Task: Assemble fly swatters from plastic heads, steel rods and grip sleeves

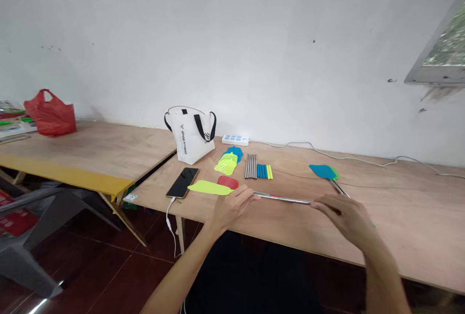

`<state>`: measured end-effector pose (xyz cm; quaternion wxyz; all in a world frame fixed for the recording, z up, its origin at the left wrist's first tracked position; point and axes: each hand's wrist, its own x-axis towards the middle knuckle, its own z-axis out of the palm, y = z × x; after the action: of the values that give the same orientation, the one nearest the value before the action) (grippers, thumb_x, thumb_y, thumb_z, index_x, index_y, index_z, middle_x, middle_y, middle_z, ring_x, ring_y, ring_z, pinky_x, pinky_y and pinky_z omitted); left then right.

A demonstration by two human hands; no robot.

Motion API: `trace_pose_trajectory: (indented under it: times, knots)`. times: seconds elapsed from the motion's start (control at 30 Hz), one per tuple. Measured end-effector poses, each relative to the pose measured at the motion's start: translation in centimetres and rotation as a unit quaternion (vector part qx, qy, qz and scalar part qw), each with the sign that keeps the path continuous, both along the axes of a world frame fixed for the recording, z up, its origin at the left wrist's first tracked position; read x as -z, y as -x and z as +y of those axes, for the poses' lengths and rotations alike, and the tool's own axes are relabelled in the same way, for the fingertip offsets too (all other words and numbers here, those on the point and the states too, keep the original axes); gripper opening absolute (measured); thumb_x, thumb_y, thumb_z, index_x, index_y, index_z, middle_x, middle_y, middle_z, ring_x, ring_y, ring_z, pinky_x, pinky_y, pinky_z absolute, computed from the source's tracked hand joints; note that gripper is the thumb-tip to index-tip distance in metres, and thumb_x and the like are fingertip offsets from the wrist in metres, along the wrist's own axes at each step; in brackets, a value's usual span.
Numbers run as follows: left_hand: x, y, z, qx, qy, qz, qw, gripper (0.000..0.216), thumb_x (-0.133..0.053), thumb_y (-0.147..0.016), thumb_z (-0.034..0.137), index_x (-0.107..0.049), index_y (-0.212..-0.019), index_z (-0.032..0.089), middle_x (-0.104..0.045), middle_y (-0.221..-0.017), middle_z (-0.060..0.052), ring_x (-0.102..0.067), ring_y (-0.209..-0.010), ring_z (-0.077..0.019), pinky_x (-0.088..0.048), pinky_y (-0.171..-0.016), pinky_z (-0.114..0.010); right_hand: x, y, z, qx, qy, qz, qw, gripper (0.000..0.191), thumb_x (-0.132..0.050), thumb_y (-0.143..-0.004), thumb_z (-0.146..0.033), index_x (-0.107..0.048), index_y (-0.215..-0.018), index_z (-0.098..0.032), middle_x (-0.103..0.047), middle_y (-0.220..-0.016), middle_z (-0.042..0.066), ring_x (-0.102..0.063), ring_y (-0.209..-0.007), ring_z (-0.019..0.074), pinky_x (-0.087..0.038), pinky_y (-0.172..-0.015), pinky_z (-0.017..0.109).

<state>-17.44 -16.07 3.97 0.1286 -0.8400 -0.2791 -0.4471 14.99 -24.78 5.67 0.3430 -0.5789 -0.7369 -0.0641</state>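
Left hand: holds flat lime plastic paddle near black flat phone
Right hand: pinches thin silver metal rod, right of phone

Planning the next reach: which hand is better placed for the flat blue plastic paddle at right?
Likely right: the right hand, pinching the thin silver metal rod, is nearer the blue paddle; the left hand grips it farther left.

The paddle is lime yellow, the rod silver, the mesh piece red.
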Motion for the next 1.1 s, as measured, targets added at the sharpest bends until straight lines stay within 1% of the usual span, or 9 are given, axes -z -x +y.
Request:
trace_pose_trajectory:
  times: [0.2, 0.47, 0.57, 0.63, 0.77, 0.83, 0.9, 0.97, 1.1]
  knots:
    - [0.9, -1.8, -0.1, 0.020, 0.028, 0.025, 0.999, 0.045, -0.036, -0.110, 0.040, -0.060, -0.078, 0.018, -0.057, -0.068, 0.001, -0.050, -0.057, -0.0093, -0.031, -0.055, -0.023, 0.8, 6.8, 1.7, -0.018, 0.026, 0.007, 0.999, 0.054, -0.038, -0.103, -0.061, -0.078, -0.089, -0.027, -0.078, -0.082, 0.005, -0.071, -0.075, 0.0205, -0.049, -0.070, 0.029]
    - [1.1, -1.9, -0.5, 0.067, 0.076, 0.030, 0.994, 0.046, -0.034, -0.110, 0.041, -0.058, -0.078, 0.018, -0.059, -0.071, 0.001, -0.055, -0.062, -0.0102, -0.034, -0.058, -0.023, 1.0, 9.6, 0.5, 0.045, -0.010, -0.035, 0.998, 0.067, -0.027, -0.103, -0.066, -0.077, -0.085, -0.026, -0.076, -0.069, 0.004, -0.067, -0.056, 0.0180, -0.029, -0.054, 0.028]
    - [1.0, -1.7, -0.2, 0.066, 0.119, 0.038, 0.990, 0.044, -0.037, -0.109, 0.044, -0.062, -0.083, 0.018, -0.063, -0.075, 0.000, -0.058, -0.065, -0.0115, -0.038, -0.058, -0.023, 1.2, 9.9, 0.8, 0.052, 0.004, -0.019, 0.998, 0.068, -0.026, -0.102, -0.069, -0.077, -0.084, -0.027, -0.076, -0.069, 0.004, -0.067, -0.056, 0.0180, -0.029, -0.054, 0.028]
    - [0.6, -1.5, -0.2, 0.072, 0.143, 0.030, 0.987, 0.041, -0.038, -0.109, 0.044, -0.066, -0.093, 0.019, -0.068, -0.084, -0.002, -0.063, -0.072, -0.0129, -0.043, -0.062, -0.022, 1.3, 9.9, 1.2, 0.044, 0.025, 0.022, 0.998, 0.067, -0.027, -0.101, -0.070, -0.077, -0.085, -0.027, -0.077, -0.074, 0.004, -0.069, -0.061, 0.0182, -0.033, -0.055, 0.027]
    - [-0.6, -1.4, -0.9, 0.118, 0.157, -0.009, 0.980, 0.036, -0.044, -0.107, 0.044, -0.063, -0.131, 0.024, -0.068, -0.127, -0.009, -0.067, -0.108, -0.0192, -0.053, -0.079, -0.025, 1.5, 9.2, 1.8, 0.051, 0.048, 0.116, 0.991, 0.062, -0.034, -0.097, -0.073, -0.073, -0.084, -0.027, -0.077, -0.083, 0.004, -0.070, -0.072, 0.0202, -0.042, -0.063, 0.027]
    - [-1.1, -1.5, -1.4, 0.140, 0.181, -0.021, 0.973, 0.037, -0.049, -0.105, 0.044, -0.063, -0.133, 0.026, -0.067, -0.134, -0.008, -0.069, -0.104, -0.0193, -0.054, -0.079, -0.026, 1.4, 8.6, 1.9, 0.071, 0.051, 0.149, 0.985, 0.060, -0.039, -0.094, -0.076, -0.070, -0.083, -0.026, -0.077, -0.083, 0.005, -0.070, -0.075, 0.0218, -0.044, -0.066, 0.029]
    - [-1.2, -1.7, -1.7, 0.153, 0.245, -0.053, 0.956, 0.033, -0.053, -0.103, 0.045, -0.070, -0.123, 0.026, -0.073, -0.123, -0.007, -0.070, -0.086, -0.0165, -0.053, -0.073, -0.026, 1.1, 8.3, 1.8, 0.080, 0.056, 0.173, 0.980, 0.058, -0.042, -0.092, -0.077, -0.067, -0.084, -0.026, -0.076, -0.083, 0.005, -0.070, -0.076, 0.0227, -0.045, -0.067, 0.029]
    - [-1.1, -2.0, -1.6, 0.166, 0.338, -0.103, 0.921, 0.033, -0.054, -0.102, 0.047, -0.073, -0.117, 0.025, -0.076, -0.112, -0.006, -0.070, -0.079, -0.0159, -0.052, -0.069, -0.025, 0.9, 8.4, 1.6, 0.072, 0.067, 0.191, 0.977, 0.055, -0.042, -0.094, -0.075, -0.064, -0.084, -0.025, -0.074, -0.081, 0.004, -0.069, -0.074, 0.0216, -0.045, -0.066, 0.029]
    - [-0.6, -2.8, -1.1, 0.248, 0.462, -0.215, 0.824, 0.041, -0.050, -0.103, 0.050, -0.066, -0.129, 0.023, -0.071, -0.125, -0.009, -0.069, -0.105, -0.0220, -0.055, -0.082, -0.029, 1.2, 10.1, 1.6, 0.016, 0.098, 0.191, 0.976, 0.050, -0.038, -0.098, -0.069, -0.059, -0.084, -0.025, -0.068, -0.071, 0.000, -0.065, -0.065, 0.0182, -0.043, -0.061, 0.027]
